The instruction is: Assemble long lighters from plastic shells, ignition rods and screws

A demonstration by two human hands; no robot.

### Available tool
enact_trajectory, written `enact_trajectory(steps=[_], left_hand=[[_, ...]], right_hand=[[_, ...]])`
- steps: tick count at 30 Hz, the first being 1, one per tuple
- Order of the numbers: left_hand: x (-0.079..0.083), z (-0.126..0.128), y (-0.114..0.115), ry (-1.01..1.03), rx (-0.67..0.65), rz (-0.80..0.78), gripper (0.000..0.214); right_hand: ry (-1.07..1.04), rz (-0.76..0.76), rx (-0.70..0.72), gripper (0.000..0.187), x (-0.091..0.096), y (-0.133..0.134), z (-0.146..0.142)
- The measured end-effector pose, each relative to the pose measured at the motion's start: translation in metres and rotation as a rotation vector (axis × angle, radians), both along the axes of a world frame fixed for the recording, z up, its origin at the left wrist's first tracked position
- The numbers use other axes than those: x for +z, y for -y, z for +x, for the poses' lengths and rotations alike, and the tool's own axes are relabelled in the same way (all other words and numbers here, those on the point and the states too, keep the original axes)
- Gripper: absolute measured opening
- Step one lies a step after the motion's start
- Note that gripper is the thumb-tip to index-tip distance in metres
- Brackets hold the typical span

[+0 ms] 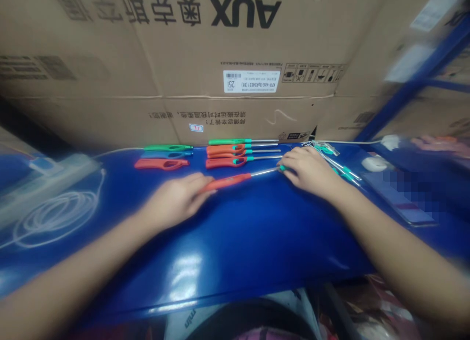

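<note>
My left hand [183,198] is closed round the handle end of a red long-nosed lighter [229,182], whose metal rod points right. At the rod's far end, the fingers of my right hand [308,169] pinch a small teal piece [282,168]; whether it is joined to the rod I cannot tell. Just behind lie several lighters with metal rods, such as an orange-red lighter [223,162] and a green lighter [225,142]. Metal rods with teal ends [345,172] lie in a loose heap beside my right hand.
Green, blue and red handles [159,163] without rods lie at the back left. A large cardboard box [183,56] walls off the blue table [235,242]. A power strip [47,183] and coiled white cable [58,215] are left; a phone [400,198] lies right.
</note>
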State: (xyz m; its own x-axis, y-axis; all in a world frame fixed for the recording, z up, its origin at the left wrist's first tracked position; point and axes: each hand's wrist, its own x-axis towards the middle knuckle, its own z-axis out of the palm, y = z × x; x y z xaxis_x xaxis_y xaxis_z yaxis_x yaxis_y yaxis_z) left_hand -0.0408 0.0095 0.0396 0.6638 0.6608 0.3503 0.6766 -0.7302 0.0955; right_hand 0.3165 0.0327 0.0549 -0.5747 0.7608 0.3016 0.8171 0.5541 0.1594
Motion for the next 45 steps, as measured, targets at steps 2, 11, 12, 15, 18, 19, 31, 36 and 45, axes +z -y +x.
enact_trajectory(steps=[2, 11, 12, 15, 18, 19, 31, 36, 45], left_hand=[[0.001, 0.0, 0.001, -0.011, 0.004, 0.016, 0.032], [-0.001, 0.0, 0.003, -0.039, -0.018, 0.063, 0.033], [-0.002, 0.002, 0.004, -0.036, -0.028, 0.062, 0.033], [-0.004, 0.006, 0.007, -0.017, -0.058, 0.052, 0.033], [-0.007, 0.01, 0.011, 0.001, -0.078, 0.001, 0.032], [-0.008, 0.012, 0.013, 0.003, -0.085, -0.028, 0.031], [-0.006, 0.016, 0.016, 0.127, -0.1, -0.216, 0.027], [-0.006, 0.022, 0.018, 0.302, -0.056, -0.43, 0.031], [-0.009, 0.018, 0.022, 0.251, -0.173, -0.311, 0.022]], right_hand=[[-0.027, -0.006, 0.04, 0.019, 0.0, -0.001, 0.002], [-0.074, -0.067, 0.164, 0.021, -0.005, 0.003, -0.008], [-0.081, -0.075, 0.177, 0.022, -0.006, 0.005, -0.011], [-0.093, -0.091, 0.231, 0.023, -0.008, 0.01, -0.02], [-0.093, -0.093, 0.303, 0.025, -0.011, 0.017, -0.03], [-0.093, -0.094, 0.326, 0.026, -0.013, 0.019, -0.033], [-0.156, -0.122, 0.376, 0.028, -0.012, 0.023, -0.037], [-0.182, 0.03, 0.498, 0.024, -0.014, 0.023, -0.037], [-0.199, -0.01, 0.475, 0.021, -0.019, 0.029, -0.044]])
